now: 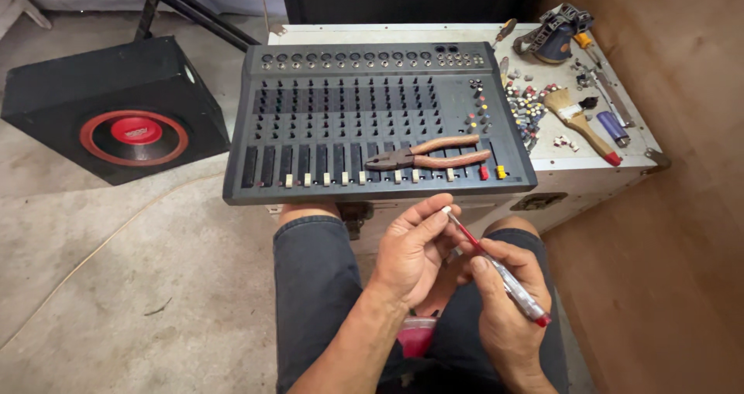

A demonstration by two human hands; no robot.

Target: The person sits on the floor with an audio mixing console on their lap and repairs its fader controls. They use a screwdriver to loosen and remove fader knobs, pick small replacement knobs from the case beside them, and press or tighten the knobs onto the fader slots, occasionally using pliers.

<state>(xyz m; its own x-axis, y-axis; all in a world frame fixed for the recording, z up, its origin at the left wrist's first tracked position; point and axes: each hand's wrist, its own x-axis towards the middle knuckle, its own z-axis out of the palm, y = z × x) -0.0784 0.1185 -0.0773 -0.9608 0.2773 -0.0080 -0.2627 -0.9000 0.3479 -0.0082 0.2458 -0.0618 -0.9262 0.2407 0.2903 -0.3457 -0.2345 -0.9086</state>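
My right hand [508,305] grips a thin tool with a clear handle and red shaft [496,268], angled up to the left. Its tip meets a small pale cap [446,209] pinched between the thumb and finger of my left hand [415,251]. Both hands hover over my lap, just in front of a grey audio mixer [372,115] with rows of knobs and faders. A pair of orange-handled pliers [430,155] lies on the mixer's lower right, apart from both hands.
The mixer rests on a white case [573,158] that also carries a heap of small coloured knob caps [527,107], a paintbrush [581,123], a lighter [612,128] and other tools. A black speaker box [124,107] with a red cone sits on the concrete floor at left. A brown wall is at right.
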